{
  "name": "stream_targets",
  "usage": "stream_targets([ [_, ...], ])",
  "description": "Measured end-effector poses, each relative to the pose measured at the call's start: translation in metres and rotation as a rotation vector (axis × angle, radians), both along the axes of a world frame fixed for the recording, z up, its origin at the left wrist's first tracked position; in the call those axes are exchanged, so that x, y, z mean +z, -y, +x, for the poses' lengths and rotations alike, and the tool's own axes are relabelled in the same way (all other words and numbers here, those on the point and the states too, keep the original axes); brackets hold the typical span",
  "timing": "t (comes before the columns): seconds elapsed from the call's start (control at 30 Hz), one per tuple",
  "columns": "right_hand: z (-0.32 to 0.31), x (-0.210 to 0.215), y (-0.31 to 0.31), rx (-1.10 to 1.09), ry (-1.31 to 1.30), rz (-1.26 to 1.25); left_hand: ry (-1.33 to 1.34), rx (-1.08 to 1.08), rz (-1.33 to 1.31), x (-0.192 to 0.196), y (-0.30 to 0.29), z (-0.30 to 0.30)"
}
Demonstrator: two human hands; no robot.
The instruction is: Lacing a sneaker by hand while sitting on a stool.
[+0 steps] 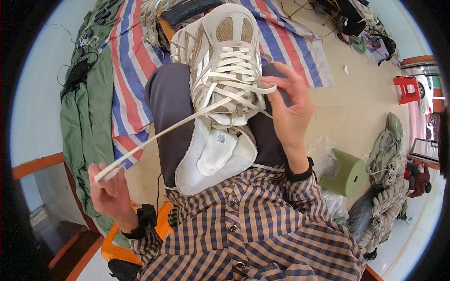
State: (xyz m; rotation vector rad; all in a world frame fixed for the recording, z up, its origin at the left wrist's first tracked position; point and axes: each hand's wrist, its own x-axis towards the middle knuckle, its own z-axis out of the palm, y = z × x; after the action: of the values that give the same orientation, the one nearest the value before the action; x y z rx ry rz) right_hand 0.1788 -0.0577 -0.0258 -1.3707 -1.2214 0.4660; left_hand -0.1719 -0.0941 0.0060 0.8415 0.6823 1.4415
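A large white and beige sneaker (pixel 204 75) lies across my knees, its toe pointing away from me. Its white tongue and lining (pixel 218 152) fold open toward my shirt, with a small label on them. A cream shoelace (pixel 173 126) criss-crosses the upper, and one length runs taut down to the left. My left hand (pixel 111 192) is closed on that length near its end, low at the left. Beside the eyelets on the shoe's right side, my right hand (pixel 290 105) pinches a lace between thumb and forefinger, its other fingers loosely bent.
Striped sheeting (pixel 131 61) covers the floor ahead, with green cloth (pixel 86 131) along the left. An orange stool (pixel 161 225) is by my left arm. On the right are a green roll (pixel 344 175), bundled shoelaces (pixel 384 210) and a red stool (pixel 407 90).
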Motion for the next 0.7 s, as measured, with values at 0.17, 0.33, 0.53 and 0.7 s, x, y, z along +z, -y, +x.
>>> stream_targets([
  [0.17, -0.003, -0.004, 0.002, 0.009, 0.019, -0.063, 0.125, 0.033, -0.027, -0.026, -0.010, -0.006],
  [0.33, 0.000, -0.007, 0.003, 0.046, -0.086, -0.076, -0.320, 0.133, -0.370, -0.058, -0.012, 0.018],
  [0.53, 0.010, -0.021, 0.015, 0.062, -0.156, -0.119, -0.778, 0.051, -0.243, -0.053, -0.023, 0.041],
  [0.7, 0.016, -0.027, 0.033, 0.091, 0.124, -0.081, -1.074, 0.073, 0.159, -0.026, -0.052, 0.088],
])
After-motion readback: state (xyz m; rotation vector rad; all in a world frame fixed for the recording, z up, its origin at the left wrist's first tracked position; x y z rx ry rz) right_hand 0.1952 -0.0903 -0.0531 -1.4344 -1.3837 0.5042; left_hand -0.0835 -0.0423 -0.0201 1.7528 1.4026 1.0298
